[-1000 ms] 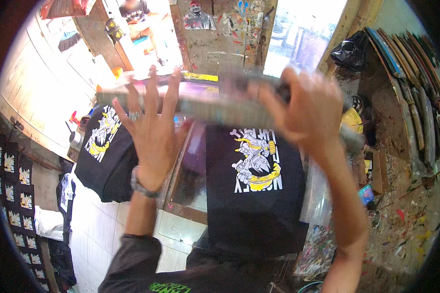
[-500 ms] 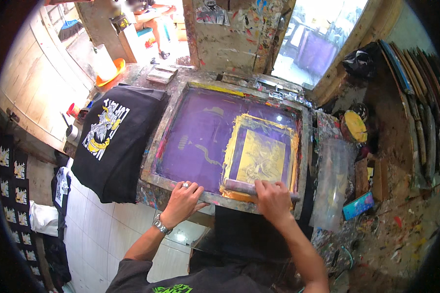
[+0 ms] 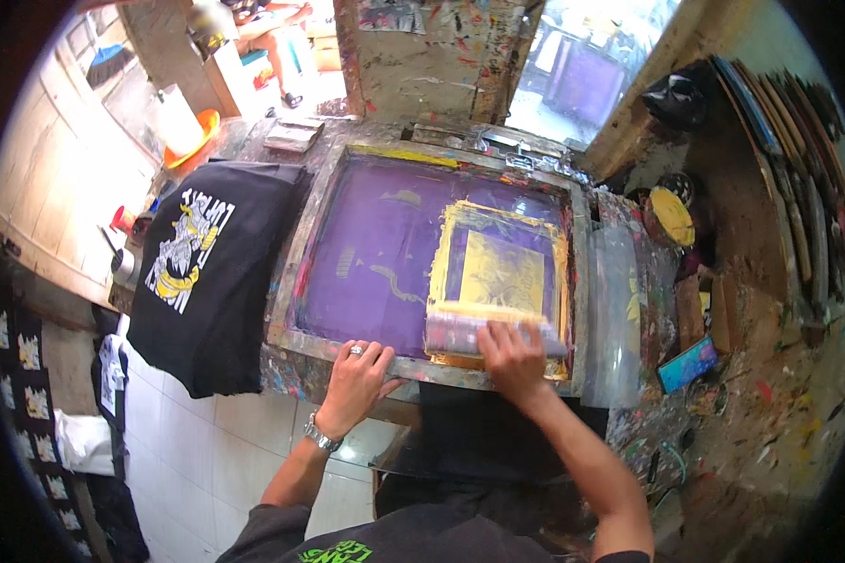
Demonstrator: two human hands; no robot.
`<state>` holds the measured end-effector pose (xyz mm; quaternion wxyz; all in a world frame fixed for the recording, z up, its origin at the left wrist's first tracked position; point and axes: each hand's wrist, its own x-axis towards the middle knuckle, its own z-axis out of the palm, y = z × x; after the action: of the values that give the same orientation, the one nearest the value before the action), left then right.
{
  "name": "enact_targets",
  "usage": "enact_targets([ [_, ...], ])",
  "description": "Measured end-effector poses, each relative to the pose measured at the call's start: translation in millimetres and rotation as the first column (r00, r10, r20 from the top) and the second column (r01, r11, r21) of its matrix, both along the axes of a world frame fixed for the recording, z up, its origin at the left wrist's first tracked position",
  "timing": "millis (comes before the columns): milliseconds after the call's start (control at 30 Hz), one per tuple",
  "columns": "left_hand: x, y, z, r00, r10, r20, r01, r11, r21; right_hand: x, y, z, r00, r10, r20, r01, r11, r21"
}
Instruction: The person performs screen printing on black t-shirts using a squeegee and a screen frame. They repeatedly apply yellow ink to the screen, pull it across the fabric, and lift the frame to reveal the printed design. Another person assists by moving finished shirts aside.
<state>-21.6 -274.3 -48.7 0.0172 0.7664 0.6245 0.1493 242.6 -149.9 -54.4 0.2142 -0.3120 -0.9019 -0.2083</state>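
Note:
A screen printing frame (image 3: 287,242) with purple mesh lies on the bench before me. Yellow ink (image 3: 449,230) borders a rectangular stencil area (image 3: 503,272) on its right side. My right hand (image 3: 514,357) grips a wide squeegee (image 3: 455,334), which lies across the near end of that area and is slightly blurred. A band of yellow ink runs along the squeegee's far edge. On the frame's near rail, left of the squeegee, my left hand (image 3: 355,383) holds on with fingers over the wood. Black cloth (image 3: 460,427) hangs below the near rail.
Left of the frame lies a stack of black printed shirts (image 3: 207,272). On the right are a clear plastic sheet (image 3: 613,319), a tub of yellow ink (image 3: 671,217), a blue phone-like object (image 3: 687,365) and several upright frames (image 3: 789,169). A person (image 3: 277,47) sits beyond the doorway.
The squeegee has tilted and moved slightly away from the near rail, and a yellow ink band now shows at its far edge. My left hand stays on the rail. The view has shifted a little.

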Motion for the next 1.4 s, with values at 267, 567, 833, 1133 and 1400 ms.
enact_targets([
  [267, 0.9, 7.5, -1.5, 1.000, -0.020, 0.010, 0.019, 0.998, 0.066, 2.8, 153.9, -14.5, 0.986, -0.163, -0.022, 0.163, 0.987, -0.011],
  [567, -1.3, -1.3, -12.9, 0.995, 0.036, 0.093, -0.038, 0.999, 0.013, 2.6, 115.7, 53.1, 0.971, 0.123, 0.207, 0.058, 0.715, -0.696],
  [833, -3.5, 3.0, -7.9, 0.994, 0.032, 0.101, -0.028, 0.999, -0.045, -25.9, 241.5, 59.3, 0.997, -0.063, 0.040, 0.074, 0.884, -0.461],
  [1133, -2.8, 1.9, -5.2, 0.991, 0.063, 0.118, -0.050, 0.993, -0.107, 0.2, 85.1, 36.1, 0.945, 0.285, 0.162, -0.167, 0.843, -0.510],
  [1400, 0.2, 10.7, -9.4, 0.985, 0.055, 0.163, -0.047, 0.998, -0.053, -13.5, 243.1, 62.0, 0.981, -0.001, 0.193, 0.066, 0.941, -0.331],
])
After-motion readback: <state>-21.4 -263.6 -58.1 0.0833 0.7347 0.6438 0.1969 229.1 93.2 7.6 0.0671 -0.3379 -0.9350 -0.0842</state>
